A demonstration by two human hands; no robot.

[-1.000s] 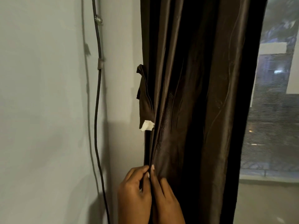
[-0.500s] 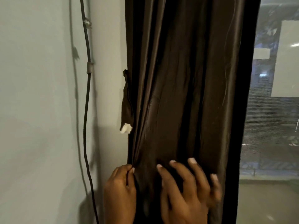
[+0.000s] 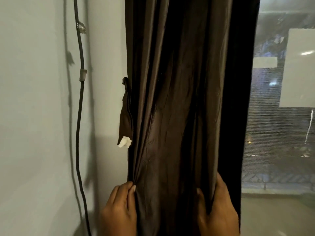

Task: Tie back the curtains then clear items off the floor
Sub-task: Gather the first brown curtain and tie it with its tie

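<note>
1. The left hand [image 3: 119,210] comes up from the bottom edge of the view, back of the hand toward the camera, knuckles pointing up. Its thumb and forefinger are pressed together at the top, pinching the left edge of the curtain [image 3: 184,116], where the cloth bunches into small folds right at the fingertips.
2. The right hand [image 3: 219,212] also rises from the bottom edge, level with the left hand and well apart from it. Its thumb lies on the front of the cloth and its fingers wrap behind a thick fold, so it grips the right part of the curtain; the fingertips are hidden by the cloth.
3. The curtain is dark brown and hangs in long folds between and above the two hands, stretched across the gap from one hand to the other.
4. Above the left hand, a short dark strap [image 3: 126,113] hangs beside the curtain's edge, with a small white tag [image 3: 125,142] at its lower end.
5. To the left of the left hand a black cable [image 3: 80,108] runs down the pale wall [image 3: 34,116], fastened with clips.
6. To the right of the right hand is a window [image 3: 281,116] with a fine mesh over it, and a pale sill below.
</note>
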